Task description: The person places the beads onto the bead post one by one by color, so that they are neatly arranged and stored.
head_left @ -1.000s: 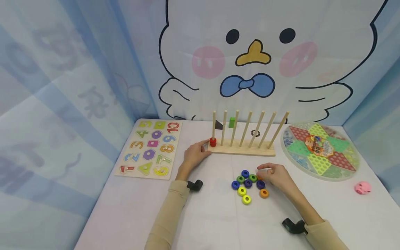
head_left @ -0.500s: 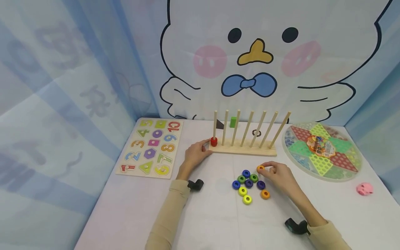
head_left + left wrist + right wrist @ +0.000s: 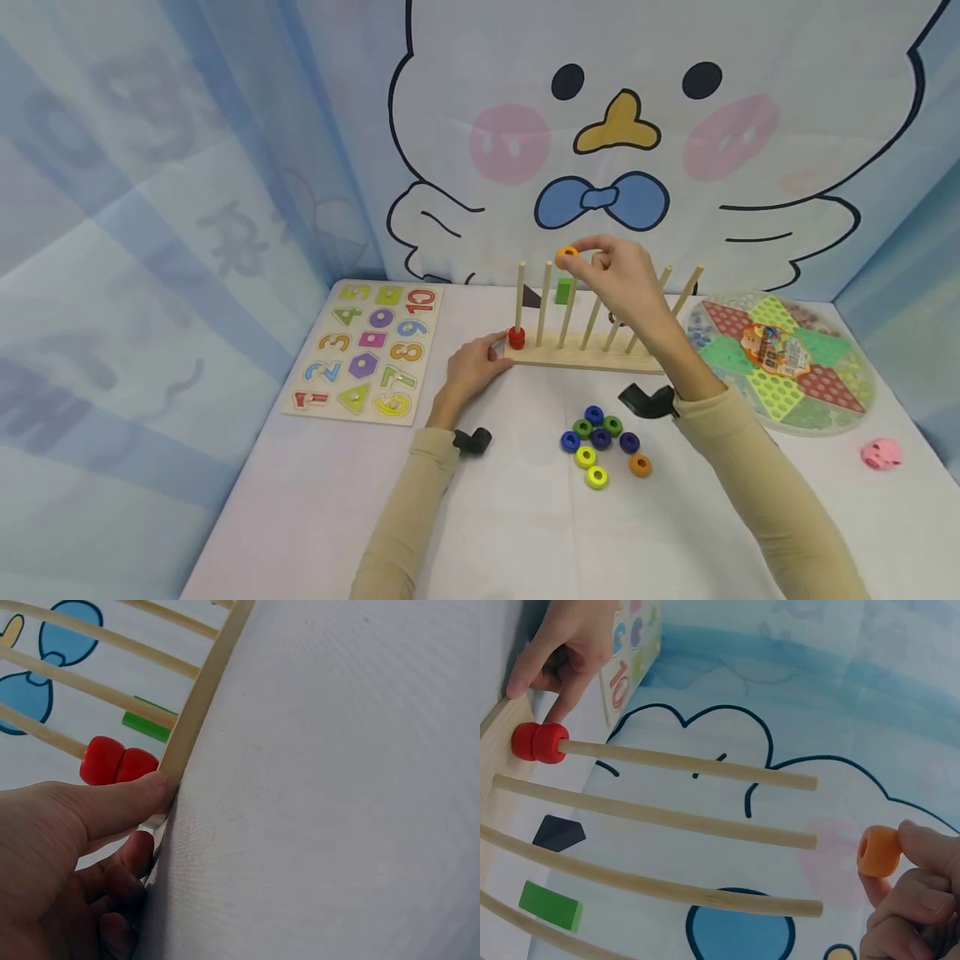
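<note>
Pinches one orange bead (image 3: 880,851) with right hand (image 3: 626,279); grips one seven-peg stand (image 3: 570,357) with left hand (image 3: 472,367) beside two red beads (image 3: 516,337), with nine loose beads (image 3: 602,446) on the table (image 3: 517,508).

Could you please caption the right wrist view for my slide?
Right hand pinching orange bead, red beads on wooden peg.

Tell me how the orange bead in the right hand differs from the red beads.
The right hand pinches the orange bead in the air; the red beads sit at the foot of a peg. The orange bead is single; the red beads are a pair. All three are smooth, rounded beads.
</note>
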Demonstrator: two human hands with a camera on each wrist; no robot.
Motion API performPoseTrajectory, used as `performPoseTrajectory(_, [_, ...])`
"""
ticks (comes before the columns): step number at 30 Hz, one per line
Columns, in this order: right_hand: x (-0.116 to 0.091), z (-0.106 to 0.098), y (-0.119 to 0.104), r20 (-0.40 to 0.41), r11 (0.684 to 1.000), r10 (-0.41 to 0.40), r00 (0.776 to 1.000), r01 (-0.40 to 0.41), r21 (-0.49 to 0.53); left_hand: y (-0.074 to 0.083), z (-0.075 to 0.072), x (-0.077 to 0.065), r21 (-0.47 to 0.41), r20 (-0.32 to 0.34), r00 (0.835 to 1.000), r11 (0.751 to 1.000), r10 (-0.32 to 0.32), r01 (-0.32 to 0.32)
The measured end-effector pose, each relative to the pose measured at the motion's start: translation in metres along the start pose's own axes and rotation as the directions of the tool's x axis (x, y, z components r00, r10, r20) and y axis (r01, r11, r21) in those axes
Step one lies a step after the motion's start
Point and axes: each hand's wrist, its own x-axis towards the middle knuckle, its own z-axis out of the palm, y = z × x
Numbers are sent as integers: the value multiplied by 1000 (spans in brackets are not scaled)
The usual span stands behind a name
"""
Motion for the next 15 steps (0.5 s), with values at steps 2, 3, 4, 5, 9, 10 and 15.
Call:
performPoseTrajectory(2, [12, 5, -4, -10, 1000, -12, 1000, 12, -17, -1, 0, -1, 1, -2, 1000, 1000, 0, 0])
performPoseTrajectory(3, [16, 8, -4, -8, 999, -14, 1000, 14, -43, -1, 1, -1, 4, 1, 1000, 1000, -1, 1])
performPoseTrajectory(4, [19, 11, -4, -7, 997, -13, 1000, 13, -73, -1, 1, -1, 2, 6, 1000, 1000, -2, 2])
performPoseTrajectory(5, [21, 14, -3, -8, 995, -11, 1000, 11, -104, -1, 1, -1, 0, 11, 1000, 1000, -2, 2])
performPoseTrajectory(9, [21, 25, 1, 2, 984, -6, 1000, 6, -178, 0, 1, 1, -9, 17, 1000, 1000, 7, -7])
performPoseTrajectory(10, [19, 26, 2, -6, 985, -9, 1000, 8, -173, 0, 1, 1, -9, 13, 1000, 1000, 7, -7])
performPoseTrajectory(15, [-6, 21, 10, -83, 1000, -5, 997, 3, -28, 0, 0, 1, -3, 9, 1000, 1000, 1, 0])
